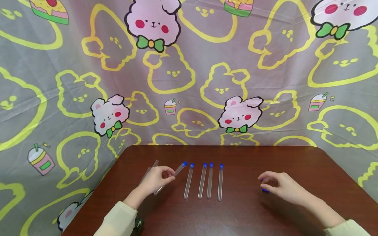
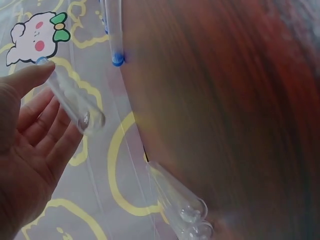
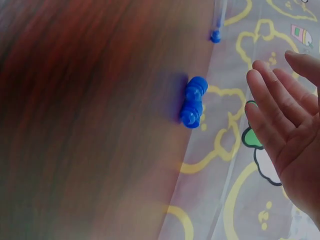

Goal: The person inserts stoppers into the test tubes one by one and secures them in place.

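My left hand (image 1: 156, 179) pinches a clear test tube (image 1: 179, 169) with a blue cap; the tube slants, its capped end toward the upper right. In the left wrist view, the thumb presses this tube (image 2: 75, 102) near its cap, with the fingers behind it. My right hand (image 1: 283, 186) hovers by loose blue caps (image 1: 265, 189) at the table's right side. The right wrist view shows the caps (image 3: 193, 102) lying on the table, apart from the relaxed fingers (image 3: 270, 92), which hold nothing.
Several blue-capped test tubes (image 1: 202, 182) lie side by side mid-table, caps toward the far edge. Tubes without caps (image 1: 157, 162) lie beyond the left hand, partly hidden by it. A patterned cloth (image 1: 195, 82) hangs behind the brown table (image 1: 236, 216).
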`<state>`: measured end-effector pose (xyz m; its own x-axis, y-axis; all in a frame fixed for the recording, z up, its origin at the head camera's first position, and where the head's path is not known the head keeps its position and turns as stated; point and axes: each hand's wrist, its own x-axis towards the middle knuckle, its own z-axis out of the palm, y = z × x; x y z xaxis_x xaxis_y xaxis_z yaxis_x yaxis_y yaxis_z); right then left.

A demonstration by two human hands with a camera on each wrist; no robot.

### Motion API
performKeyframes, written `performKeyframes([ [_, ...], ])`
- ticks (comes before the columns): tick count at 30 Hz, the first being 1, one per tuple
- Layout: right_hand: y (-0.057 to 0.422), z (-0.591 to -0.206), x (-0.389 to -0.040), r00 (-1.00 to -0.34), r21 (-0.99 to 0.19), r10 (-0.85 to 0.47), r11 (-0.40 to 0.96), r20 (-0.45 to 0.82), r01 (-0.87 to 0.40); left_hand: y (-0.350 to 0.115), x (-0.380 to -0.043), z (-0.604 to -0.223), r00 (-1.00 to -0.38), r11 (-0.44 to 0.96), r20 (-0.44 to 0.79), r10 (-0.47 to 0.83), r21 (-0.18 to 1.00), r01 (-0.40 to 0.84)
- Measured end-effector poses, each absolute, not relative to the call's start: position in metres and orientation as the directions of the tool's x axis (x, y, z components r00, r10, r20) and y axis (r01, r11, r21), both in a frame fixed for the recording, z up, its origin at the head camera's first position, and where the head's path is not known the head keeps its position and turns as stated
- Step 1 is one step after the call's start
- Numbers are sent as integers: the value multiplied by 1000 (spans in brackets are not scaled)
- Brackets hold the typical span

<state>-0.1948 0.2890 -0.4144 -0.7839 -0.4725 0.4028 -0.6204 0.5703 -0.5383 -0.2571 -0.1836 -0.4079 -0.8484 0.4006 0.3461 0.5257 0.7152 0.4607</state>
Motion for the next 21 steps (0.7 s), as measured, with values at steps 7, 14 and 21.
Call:
performKeyframes([
  [7,293,-414,-195,-788,-532,-477,582,390,-615,-184,-263,-414,-846,693,289,448,485,533],
  [14,294,-414,-195,-797,-529,-466,597,383,-603,-181,-275,-420,-836,673,257,485,501,544],
  [21,298,-415,-193,-807,-509,-441,627,392,-590,-176,-286,-423,-853,684,194,485,523,508],
])
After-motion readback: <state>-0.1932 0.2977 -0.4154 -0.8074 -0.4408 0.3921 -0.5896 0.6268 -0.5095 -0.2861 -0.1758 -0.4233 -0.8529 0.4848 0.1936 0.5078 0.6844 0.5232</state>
